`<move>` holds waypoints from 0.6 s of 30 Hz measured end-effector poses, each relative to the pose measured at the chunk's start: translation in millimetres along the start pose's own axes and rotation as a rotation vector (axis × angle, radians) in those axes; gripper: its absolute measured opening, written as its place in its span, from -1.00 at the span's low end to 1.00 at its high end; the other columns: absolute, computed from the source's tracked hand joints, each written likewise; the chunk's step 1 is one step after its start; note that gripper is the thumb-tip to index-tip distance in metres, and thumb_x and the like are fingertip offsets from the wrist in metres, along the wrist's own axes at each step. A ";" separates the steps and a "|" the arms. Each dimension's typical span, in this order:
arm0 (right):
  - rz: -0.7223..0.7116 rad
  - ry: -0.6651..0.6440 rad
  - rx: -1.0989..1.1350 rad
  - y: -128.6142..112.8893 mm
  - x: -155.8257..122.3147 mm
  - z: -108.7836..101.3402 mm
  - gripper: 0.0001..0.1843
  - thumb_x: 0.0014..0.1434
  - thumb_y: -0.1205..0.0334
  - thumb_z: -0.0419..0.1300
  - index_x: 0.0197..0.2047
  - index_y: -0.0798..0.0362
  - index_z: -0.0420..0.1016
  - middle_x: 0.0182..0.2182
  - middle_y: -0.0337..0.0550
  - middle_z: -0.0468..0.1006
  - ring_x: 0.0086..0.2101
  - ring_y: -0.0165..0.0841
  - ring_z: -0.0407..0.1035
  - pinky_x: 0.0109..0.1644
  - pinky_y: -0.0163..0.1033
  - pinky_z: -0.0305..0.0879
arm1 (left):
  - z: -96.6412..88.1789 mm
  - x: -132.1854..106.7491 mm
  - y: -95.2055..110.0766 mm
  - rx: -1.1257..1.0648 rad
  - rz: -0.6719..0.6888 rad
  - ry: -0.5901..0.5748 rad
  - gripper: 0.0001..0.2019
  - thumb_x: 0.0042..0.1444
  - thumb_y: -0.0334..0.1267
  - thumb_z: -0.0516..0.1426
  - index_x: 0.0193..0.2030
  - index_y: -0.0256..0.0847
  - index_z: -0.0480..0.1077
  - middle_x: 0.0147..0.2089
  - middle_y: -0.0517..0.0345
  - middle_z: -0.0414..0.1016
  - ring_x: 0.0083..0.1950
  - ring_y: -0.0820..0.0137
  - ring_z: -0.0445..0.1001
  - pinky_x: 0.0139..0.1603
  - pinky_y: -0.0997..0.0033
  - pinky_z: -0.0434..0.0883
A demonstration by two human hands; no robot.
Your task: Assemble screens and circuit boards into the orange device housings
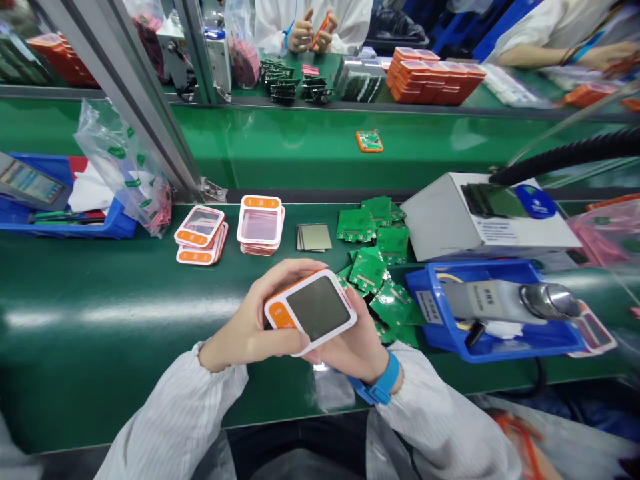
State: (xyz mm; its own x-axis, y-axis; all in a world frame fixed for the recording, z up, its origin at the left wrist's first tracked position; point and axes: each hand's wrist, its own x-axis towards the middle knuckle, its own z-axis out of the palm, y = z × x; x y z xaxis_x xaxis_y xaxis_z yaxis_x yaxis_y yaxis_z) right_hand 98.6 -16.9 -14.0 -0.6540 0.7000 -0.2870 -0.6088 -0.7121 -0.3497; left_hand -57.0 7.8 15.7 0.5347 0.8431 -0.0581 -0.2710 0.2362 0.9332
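Above the glossy dark-green worktop (125, 287), there it was, a rounded white-and-orange plastic device with a dark grey screen (319, 307), tilted and held up between two bare hands! The left hand (250, 327) was curled firmly round its orange end, thumb across the near side; the right hand (357, 340), blue band (385, 383) at the wrist, was closed against the opposite end, its fingers mostly out of sight, their exact placing hard to make out. Just beyond lay thin grey rectangular panels (313, 237) and a loose heap of green circuit boards (370, 270); leftward, two stacks of white-and-orange framed covers (260, 223); and to the right, a blue plastic bin (500, 353) stood beside the boards
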 end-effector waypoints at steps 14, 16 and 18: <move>-0.048 0.039 -0.030 2.8 1.7 -3.8 -0.46 -0.03 -0.21 0.31 -0.16 0.07 0.51 -0.39 -0.16 0.54 -0.48 -0.40 0.31 -0.52 -0.33 0.19 | 0.4 0.4 -6.8 0.198 0.114 0.072 -0.44 -0.19 -0.45 0.24 0.03 -0.04 0.35 -0.04 0.14 0.48 -0.03 0.24 0.48 0.01 0.22 0.46; -0.046 0.029 -0.054 3.1 1.6 -5.1 -0.44 -0.03 -0.24 0.30 -0.16 0.07 0.50 -0.39 -0.16 0.54 -0.51 -0.41 0.29 -0.51 -0.32 0.17 | 1.8 0.1 -7.0 0.220 0.123 0.103 -0.45 -0.19 -0.46 0.24 0.02 -0.04 0.35 -0.04 0.14 0.49 -0.04 0.24 0.48 0.01 0.23 0.47; -0.038 0.023 -0.081 3.3 1.4 -6.6 -0.42 -0.03 -0.26 0.28 -0.17 0.08 0.49 -0.39 -0.15 0.54 -0.53 -0.42 0.28 -0.50 -0.31 0.17 | 2.9 -0.3 -6.7 0.237 0.129 0.122 -0.47 -0.19 -0.45 0.24 0.01 -0.07 0.35 -0.06 0.13 0.50 -0.05 0.24 0.49 -0.01 0.23 0.48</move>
State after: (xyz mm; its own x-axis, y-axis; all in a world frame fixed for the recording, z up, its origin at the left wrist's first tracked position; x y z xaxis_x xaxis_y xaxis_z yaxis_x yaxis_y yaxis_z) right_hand 98.6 -17.9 -21.4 -0.6202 0.7281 -0.2919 -0.5938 -0.6790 -0.4317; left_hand -53.0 4.6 10.4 0.4042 0.9139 0.0378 -0.1280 0.0156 0.9916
